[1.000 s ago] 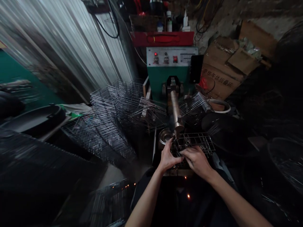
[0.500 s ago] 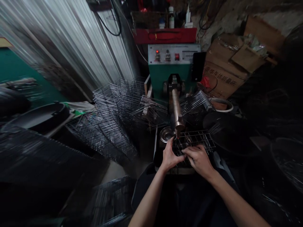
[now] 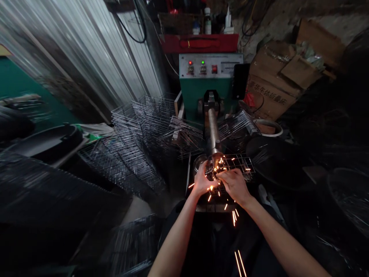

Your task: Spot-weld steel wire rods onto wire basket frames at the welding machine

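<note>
- Sparks (image 3: 234, 217) are thrown below a green machine (image 3: 191, 94), where a wire rack (image 3: 244, 163) is held directly under the tip of the machine's metal arm (image 3: 213, 129).
- The rack's left part is gripped by the left hand (image 3: 202, 181), thumb and fingers spread in a curve around it; the exact contact is blurred by glare.
- The rack's near side is pinched by the right hand (image 3: 234, 185), its bent fingers set close to the left thumb, in front of the machine.
- Red and green lights (image 3: 203, 62) are shown lit on the machine's panel; a black phone (image 3: 240, 80) is propped at the panel's right end.
- A round metal dish (image 3: 198, 162) is partly hidden behind the left hand, below the machine. A stack of wire racks (image 3: 131, 132) is piled to the machine's left, and a cardboard box (image 3: 268, 90) is leaned to its right.
- Burns could be suffered, since both bare hands are placed within the spray.
- Fingers could be pinched if they were slid under the machine's arm tip.
- A wire could be joined askew if the rack were tilted or the grip loosened.
- Dark clothing (image 3: 225, 234) could be singed by sparks dropped toward the lap, and the cardboard could be scorched by any thrown that far.
</note>
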Action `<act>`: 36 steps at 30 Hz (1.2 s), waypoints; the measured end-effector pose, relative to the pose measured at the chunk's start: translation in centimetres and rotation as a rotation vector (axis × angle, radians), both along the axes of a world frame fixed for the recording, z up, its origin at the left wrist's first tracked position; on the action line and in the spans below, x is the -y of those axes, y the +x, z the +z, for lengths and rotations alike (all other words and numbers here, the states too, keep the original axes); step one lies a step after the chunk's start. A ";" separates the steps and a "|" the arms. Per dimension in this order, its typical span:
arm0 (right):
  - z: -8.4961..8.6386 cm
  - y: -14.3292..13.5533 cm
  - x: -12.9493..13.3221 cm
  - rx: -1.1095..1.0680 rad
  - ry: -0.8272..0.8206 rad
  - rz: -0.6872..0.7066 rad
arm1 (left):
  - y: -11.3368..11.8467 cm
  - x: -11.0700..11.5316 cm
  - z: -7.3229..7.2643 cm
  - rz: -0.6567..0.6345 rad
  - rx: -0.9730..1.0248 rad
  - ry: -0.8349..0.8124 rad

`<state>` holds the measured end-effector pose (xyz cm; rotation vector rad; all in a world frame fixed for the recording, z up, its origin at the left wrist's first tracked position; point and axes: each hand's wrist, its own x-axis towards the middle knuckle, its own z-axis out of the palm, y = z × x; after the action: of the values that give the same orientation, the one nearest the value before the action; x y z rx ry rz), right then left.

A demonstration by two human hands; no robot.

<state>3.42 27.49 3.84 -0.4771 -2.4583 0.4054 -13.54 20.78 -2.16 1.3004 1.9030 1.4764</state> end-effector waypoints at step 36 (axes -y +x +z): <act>-0.5 -1.6 -3.3 0.079 0.101 -0.135 | -4.2 -2.4 0.9 -0.016 -0.211 -0.006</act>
<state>1.83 30.83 3.31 -0.6226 -2.4904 0.2100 -17.76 23.18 -1.28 1.5167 2.0192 1.3711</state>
